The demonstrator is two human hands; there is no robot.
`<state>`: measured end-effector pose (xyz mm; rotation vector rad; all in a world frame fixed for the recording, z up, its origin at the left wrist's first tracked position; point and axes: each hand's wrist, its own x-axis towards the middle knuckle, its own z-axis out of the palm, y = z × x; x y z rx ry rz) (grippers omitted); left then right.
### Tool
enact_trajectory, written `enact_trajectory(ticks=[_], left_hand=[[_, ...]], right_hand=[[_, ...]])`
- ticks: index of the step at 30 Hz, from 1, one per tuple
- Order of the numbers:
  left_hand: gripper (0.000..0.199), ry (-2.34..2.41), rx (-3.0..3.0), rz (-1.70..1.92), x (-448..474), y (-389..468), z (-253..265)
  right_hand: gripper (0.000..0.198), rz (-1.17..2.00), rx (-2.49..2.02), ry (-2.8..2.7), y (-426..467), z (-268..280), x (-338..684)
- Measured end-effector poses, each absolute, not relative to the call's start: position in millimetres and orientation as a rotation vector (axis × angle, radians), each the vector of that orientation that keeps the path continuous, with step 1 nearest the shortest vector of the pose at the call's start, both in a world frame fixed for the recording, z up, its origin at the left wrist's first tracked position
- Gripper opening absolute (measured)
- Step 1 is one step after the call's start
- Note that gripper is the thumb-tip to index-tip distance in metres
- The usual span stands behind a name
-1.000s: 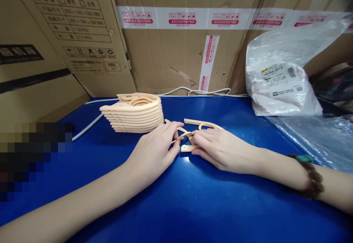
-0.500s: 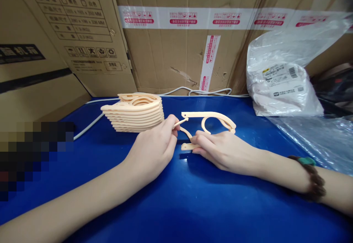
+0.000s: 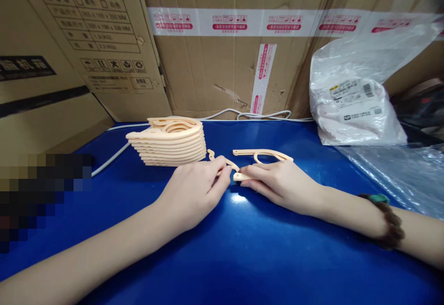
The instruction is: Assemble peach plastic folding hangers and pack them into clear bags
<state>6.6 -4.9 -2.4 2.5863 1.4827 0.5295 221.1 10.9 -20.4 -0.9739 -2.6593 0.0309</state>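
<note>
Stack (image 3: 168, 145) of matching peach-coloured frames, seemingly finished, beside my left hand (image 3: 199, 182), its fingers pinched on a curved strip (image 3: 232, 163); my right hand (image 3: 279, 181) clamps a lower arm (image 3: 237, 176) above the blue table (image 3: 243, 254), an upper arm (image 3: 249, 151) just beyond (this set, I judge, remains undone). My fingers hide any joint between parts; the ring (image 3: 256, 158) is partly covered.

Blue tabletop (image 3: 249, 259), stacked beige pieces (image 3: 173, 147), white bag (image 3: 357, 120)
</note>
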Motion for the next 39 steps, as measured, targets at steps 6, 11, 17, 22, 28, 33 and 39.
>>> enact_trajectory(ticks=[6,11,17,22,28,33,39], left_hand=[[0.032,1.443,2.575,0.552,5.9,-5.3,-3.4],[0.033,1.361,2.54,0.543,5.5,-5.0,-3.6],[0.035,1.177,2.539,0.499,3.4,-1.4,-2.9],[0.028,1.122,2.563,0.442,2.9,1.9,-2.8],[0.028,1.149,2.67,0.343,-0.7,3.4,-2.6],[0.025,1.145,2.751,0.311,-3.2,4.6,0.7],[0.024,1.169,2.794,0.226,-1.7,4.2,2.6]], right_hand=[[0.035,-0.019,-0.92,-2.639,9.8,-20.6,222.0],[0.033,-0.039,-0.934,-2.623,8.5,-20.5,222.6],[0.035,-0.117,-0.899,-2.634,7.0,-20.7,222.1],[0.041,-0.057,-0.951,-2.618,7.3,-20.1,222.4],[0.046,-0.15,-0.91,-2.619,7.8,-20.1,222.9],[0.046,-0.106,-0.891,-2.64,6.3,-19.1,222.0],[0.038,-0.051,-0.848,-2.639,5.0,-18.5,221.2]])
